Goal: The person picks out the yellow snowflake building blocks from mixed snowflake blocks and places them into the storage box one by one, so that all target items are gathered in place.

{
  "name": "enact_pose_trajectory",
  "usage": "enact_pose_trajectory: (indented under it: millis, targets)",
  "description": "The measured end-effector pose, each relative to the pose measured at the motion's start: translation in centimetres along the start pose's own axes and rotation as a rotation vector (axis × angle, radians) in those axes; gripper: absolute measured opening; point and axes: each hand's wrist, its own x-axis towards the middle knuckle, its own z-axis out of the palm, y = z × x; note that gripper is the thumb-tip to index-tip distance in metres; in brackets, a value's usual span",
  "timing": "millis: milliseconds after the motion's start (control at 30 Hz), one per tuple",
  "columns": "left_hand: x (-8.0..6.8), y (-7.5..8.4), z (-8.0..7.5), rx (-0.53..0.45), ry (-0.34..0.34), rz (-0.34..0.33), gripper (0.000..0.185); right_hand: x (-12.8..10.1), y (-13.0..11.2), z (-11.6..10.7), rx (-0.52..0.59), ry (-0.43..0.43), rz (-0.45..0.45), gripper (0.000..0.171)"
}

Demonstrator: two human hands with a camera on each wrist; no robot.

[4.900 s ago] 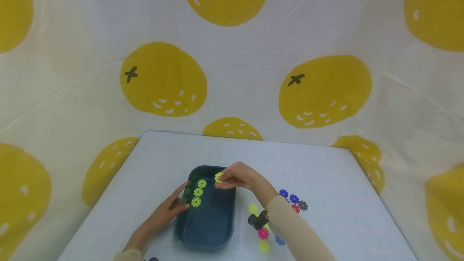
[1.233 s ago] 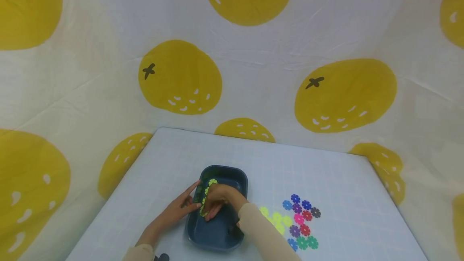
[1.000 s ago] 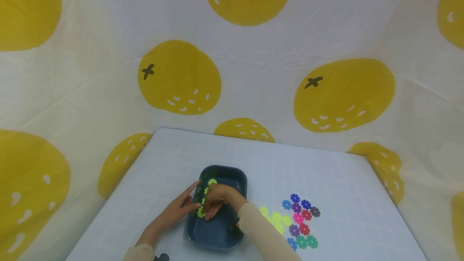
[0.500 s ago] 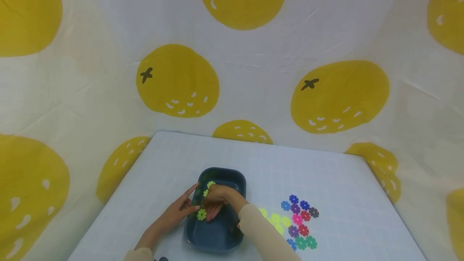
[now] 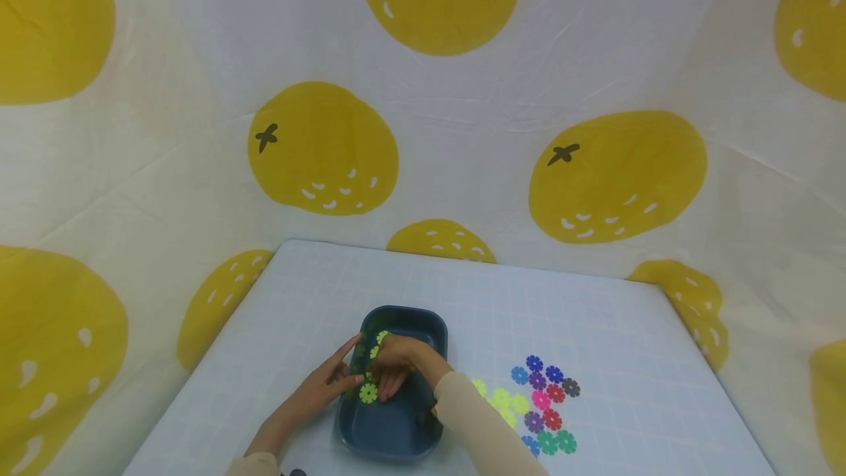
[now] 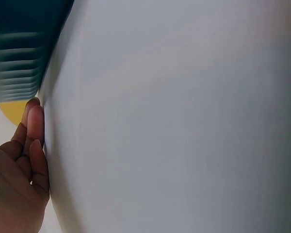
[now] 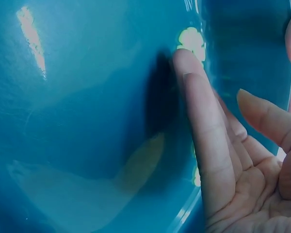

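A dark blue tray (image 5: 423, 432) lies near the table's front edge. My right hand (image 5: 391, 367) reaches into it with straight fingers lying on a row of yellow-green flower discs along the tray's left side. One disc (image 5: 368, 392) shows just left of the fingertips, another (image 5: 382, 336) behind the hand. In the right wrist view the fingers (image 7: 203, 126) lie flat on the tray floor (image 7: 87, 97) beside a disc (image 7: 191, 39). My left hand (image 5: 324, 386) rests on the cloth, its straight fingers touching the tray's left rim. The left wrist view shows its fingers (image 6: 31, 141) beside the tray wall (image 6: 19, 48).
A cluster of several coloured flower discs (image 5: 543, 401) lies on the white checked cloth right of the tray, with a few yellow-green discs (image 5: 502, 399) nearer to it. Cloth walls printed with yellow fruit (image 5: 324, 149) enclose the table on three sides.
About five seconds ago my right hand pinched a disc over the tray's far end; now it lies flat inside. In the last second the nearest disc has come out from under the fingers.
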Motion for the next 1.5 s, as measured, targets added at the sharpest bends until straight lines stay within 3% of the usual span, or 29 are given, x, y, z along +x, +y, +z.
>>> enact_pose_trajectory:
  millis: [200,433,767,1000,1300,1500]
  targets:
    - [0.2,0.1,0.0,-0.004,-0.001,-0.014,0.069,-0.5,-0.1,-0.3,0.041,0.006,-0.013,0.023]
    - [0.3,-0.2,0.0,0.001,-0.026,-0.106,0.072,-0.9,-0.3,-0.8,0.076,0.035,-0.048,0.022]
    - [0.4,-0.6,0.2,-0.014,-0.032,-0.124,0.072,-0.8,0.0,-1.1,0.093,0.028,-0.082,0.026]
    - [-0.6,3.2,-0.8,-0.041,-0.055,-0.129,0.072,-1.5,0.0,-1.8,0.153,0.063,-0.124,0.028]
    - [0.4,-0.1,0.3,-0.014,-0.019,-0.141,0.072,-2.0,0.9,-3.2,0.254,-0.005,-0.171,0.028]
    - [0.6,-0.7,0.3,-0.003,-0.015,-0.155,0.073,-3.8,0.7,-5.1,0.322,-0.042,-0.211,0.028]
